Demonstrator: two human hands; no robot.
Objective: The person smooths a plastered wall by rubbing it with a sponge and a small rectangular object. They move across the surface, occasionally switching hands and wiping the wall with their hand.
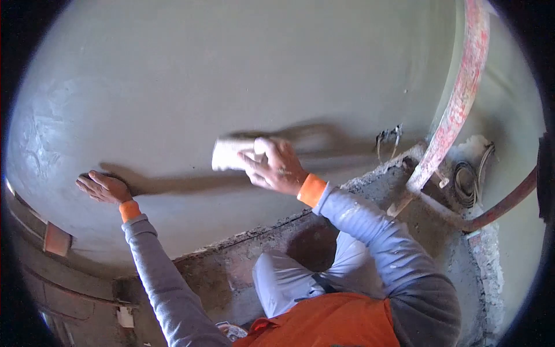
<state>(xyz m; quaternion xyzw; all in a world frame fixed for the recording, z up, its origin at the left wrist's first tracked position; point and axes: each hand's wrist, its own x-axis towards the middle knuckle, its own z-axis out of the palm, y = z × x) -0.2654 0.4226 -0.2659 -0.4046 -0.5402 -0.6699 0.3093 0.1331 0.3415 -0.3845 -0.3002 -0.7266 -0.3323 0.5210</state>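
Note:
Smooth grey plaster covers the wall (243, 69) in front of me. My right hand (280, 166) is closed around a pale, flat-sided block (227, 154), held against the middle of the plaster. Glare washes out the block's surface, so I cannot tell its exact kind. Further left, my left hand (105, 188) lies with its fingers stretched out at the wall surface, holding nothing. Both hands cast long shadows across the plaster.
A paint-spattered red and white pole (459, 98) rises at the right, with a rusty bar (503, 202) curving off near its foot. Short wires (388, 140) stick out of the wall. Coiled cable (464, 180) hangs in the corner. Rough masonry (240, 263) runs below the plaster edge.

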